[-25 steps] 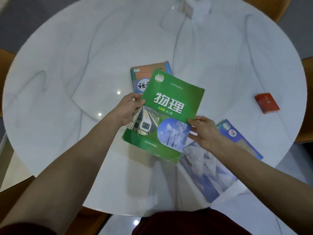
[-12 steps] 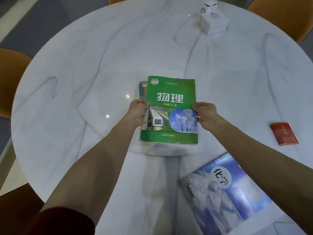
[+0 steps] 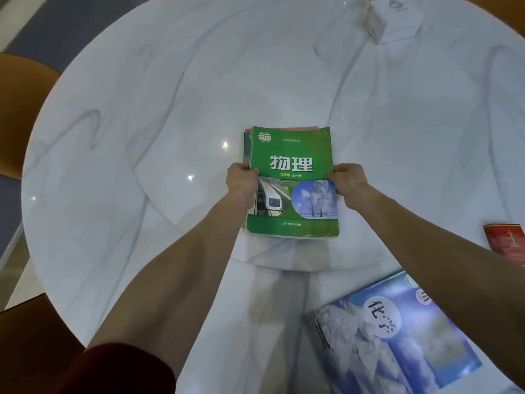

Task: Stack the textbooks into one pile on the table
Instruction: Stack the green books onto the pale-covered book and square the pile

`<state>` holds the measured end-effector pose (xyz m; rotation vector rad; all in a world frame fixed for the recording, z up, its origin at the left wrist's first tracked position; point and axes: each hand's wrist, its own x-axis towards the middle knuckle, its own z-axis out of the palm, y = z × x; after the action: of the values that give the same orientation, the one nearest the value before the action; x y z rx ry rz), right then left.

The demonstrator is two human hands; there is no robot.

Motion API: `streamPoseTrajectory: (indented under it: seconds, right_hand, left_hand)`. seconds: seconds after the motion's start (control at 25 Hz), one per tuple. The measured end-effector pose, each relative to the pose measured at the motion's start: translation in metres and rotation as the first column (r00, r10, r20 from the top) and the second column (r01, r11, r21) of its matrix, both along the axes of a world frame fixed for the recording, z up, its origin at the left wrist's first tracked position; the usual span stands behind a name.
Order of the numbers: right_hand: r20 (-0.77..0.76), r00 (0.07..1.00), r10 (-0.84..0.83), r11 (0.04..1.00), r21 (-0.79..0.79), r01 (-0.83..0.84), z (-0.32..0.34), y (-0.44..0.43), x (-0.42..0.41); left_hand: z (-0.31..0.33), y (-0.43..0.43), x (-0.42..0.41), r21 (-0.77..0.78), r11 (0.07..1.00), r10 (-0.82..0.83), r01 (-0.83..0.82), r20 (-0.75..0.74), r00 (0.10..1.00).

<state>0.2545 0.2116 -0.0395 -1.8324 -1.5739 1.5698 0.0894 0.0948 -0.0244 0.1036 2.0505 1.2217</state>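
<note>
A green textbook (image 3: 292, 155) lies flat in the middle of the white marble table (image 3: 142, 123). It rests on another textbook (image 3: 246, 143), of which only a thin strip shows at the left and top edges. My left hand (image 3: 241, 182) grips the green book's left edge, thumb on the cover. My right hand (image 3: 348, 180) grips its right edge. A blue textbook (image 3: 397, 342) with snowy mountains lies apart at the near right of the table, partly under my right forearm.
A small red booklet (image 3: 507, 240) lies at the right edge. A white box (image 3: 393, 18) stands at the far right of the table. Orange chairs (image 3: 17, 109) surround the table on the left.
Both hands have carried the green textbook away from me, straightened it and lowered it onto the book in the middle of the table. The lower book is almost fully covered.
</note>
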Motion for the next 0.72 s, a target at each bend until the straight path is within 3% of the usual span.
streamPoseTrajectory:
  seconds: [0.12, 0.32, 0.44, 0.72]
  right_hand:
    - [0.005, 1.0, -0.002, 1.0, 0.006, 0.002, -0.003, 0.003, -0.004]
    - [0.082, 0.996, 0.023, 0.989, 0.144, -0.035, 0.0, 0.012, -0.012]
    - [0.084, 0.996, 0.015, 0.981, 0.193, -0.031, 0.003, 0.019, -0.022]
    - [0.258, 0.962, 0.088, 0.96, 0.237, -0.151, -0.006, 0.021, -0.028]
  left_hand:
    - [-0.004, 0.002, 0.0, -0.055, 0.998, -0.035, 0.027, -0.134, 0.99]
    - [-0.003, 0.006, -0.007, -0.187, 0.965, -0.235, 0.183, -0.313, 0.92]
    - [-0.003, 0.011, -0.014, -0.254, 0.935, -0.332, 0.246, -0.385, 0.861]
    - [-0.02, 0.012, -0.027, -0.385, 0.864, -0.48, 0.323, -0.44, 0.759]
